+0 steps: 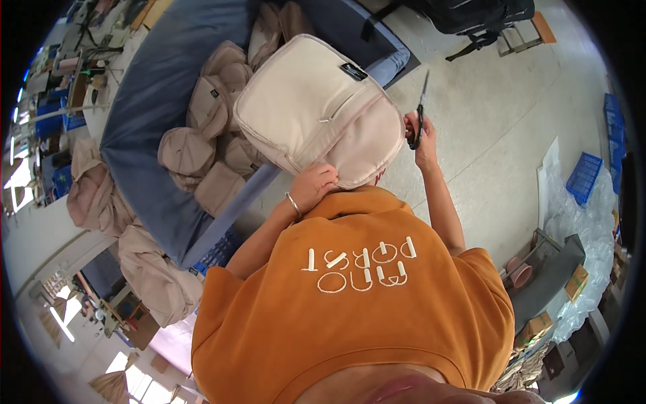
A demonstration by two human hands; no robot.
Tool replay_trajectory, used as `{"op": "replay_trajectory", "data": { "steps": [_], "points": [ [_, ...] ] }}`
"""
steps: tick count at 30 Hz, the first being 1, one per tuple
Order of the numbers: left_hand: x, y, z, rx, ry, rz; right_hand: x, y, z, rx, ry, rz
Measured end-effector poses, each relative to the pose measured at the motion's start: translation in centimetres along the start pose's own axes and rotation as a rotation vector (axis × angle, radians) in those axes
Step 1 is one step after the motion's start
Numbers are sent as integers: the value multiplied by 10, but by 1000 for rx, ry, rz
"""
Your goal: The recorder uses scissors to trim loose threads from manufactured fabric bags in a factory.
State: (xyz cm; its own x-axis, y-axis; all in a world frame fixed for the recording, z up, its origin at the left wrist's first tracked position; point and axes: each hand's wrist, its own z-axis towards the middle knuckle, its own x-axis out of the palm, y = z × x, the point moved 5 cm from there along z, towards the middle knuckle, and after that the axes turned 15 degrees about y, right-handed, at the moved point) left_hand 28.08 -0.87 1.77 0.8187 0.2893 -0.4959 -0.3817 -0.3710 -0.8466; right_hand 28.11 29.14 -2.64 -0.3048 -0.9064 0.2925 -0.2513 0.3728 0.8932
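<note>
A cream and pale pink backpack (296,101) is held up in front of my body, with a zipped front pocket and a small black label near its far corner. My left hand (315,186) grips its near edge, fingers curled over the seam. At the bag's right side, my right hand (422,141) is closed round the black handles of a pair of scissors (421,111), whose blades point away from me. Some right fingertips lie close to the bag's edge; whether they touch it is unclear.
A big blue fabric-sided bin (145,128) on the left holds several similar pink bags (186,151). More pink bags (155,273) hang outside its near side. A black bag (471,17) rests at the far right. Clear plastic sheeting (575,249) and a blue crate (584,176) lie at right.
</note>
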Motion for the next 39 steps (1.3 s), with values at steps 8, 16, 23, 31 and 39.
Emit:
{"op": "replay_trajectory", "data": {
  "steps": [8,16,23,31,39],
  "points": [
    [2,7,-2,-142,366,-45,26,-7,-11,33,91,-349],
    [-129,-1,135,187,-344,601,32,-15,-51,-114,96,-743],
    [-158,48,202,-118,78,700,40,-19,-71,-75,27,-757],
    [-156,62,197,74,-36,507,49,4,-38,-20,104,-1259],
    [-155,61,190,73,-53,550,72,18,-21,-6,149,-1430]
  ]
}}
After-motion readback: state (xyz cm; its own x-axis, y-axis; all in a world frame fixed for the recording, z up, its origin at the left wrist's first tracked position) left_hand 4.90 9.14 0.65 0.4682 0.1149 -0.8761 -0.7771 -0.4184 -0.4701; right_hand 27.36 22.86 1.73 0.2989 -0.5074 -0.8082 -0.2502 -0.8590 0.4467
